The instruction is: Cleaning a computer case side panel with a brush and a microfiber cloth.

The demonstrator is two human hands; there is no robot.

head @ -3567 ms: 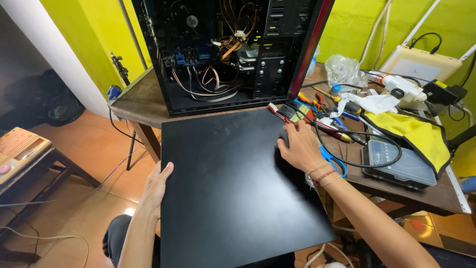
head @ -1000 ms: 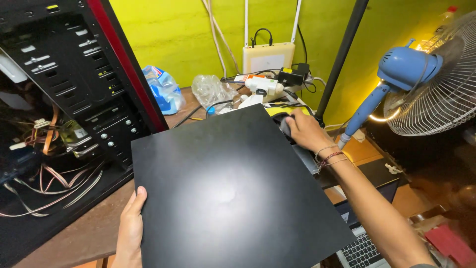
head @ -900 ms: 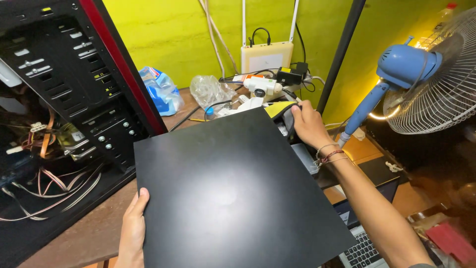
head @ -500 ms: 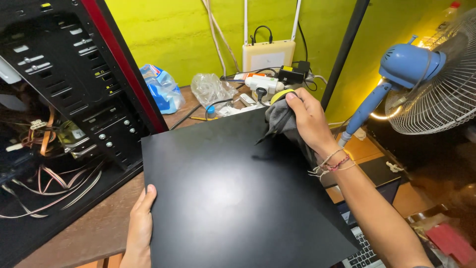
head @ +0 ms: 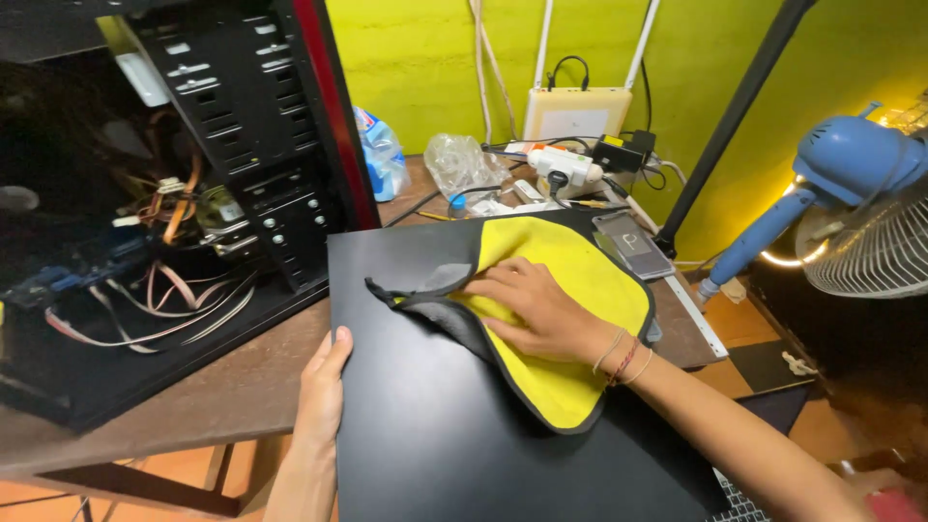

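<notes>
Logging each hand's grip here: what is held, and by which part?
Left hand grips the black panel by its left edge. Right hand lies flat on the yellow cloth, pressing, not gripping.

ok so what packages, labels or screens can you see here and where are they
Blue and white plastic packet: back of the table, beside the open computer case, soft and crumpled.
Clear plastic bag: back of the table, right of the packet, scrunched.
Phone: lying flat right of the yellow cloth, dark screen, grey frame.
Pale stickers inside the case: too small to describe.
</notes>
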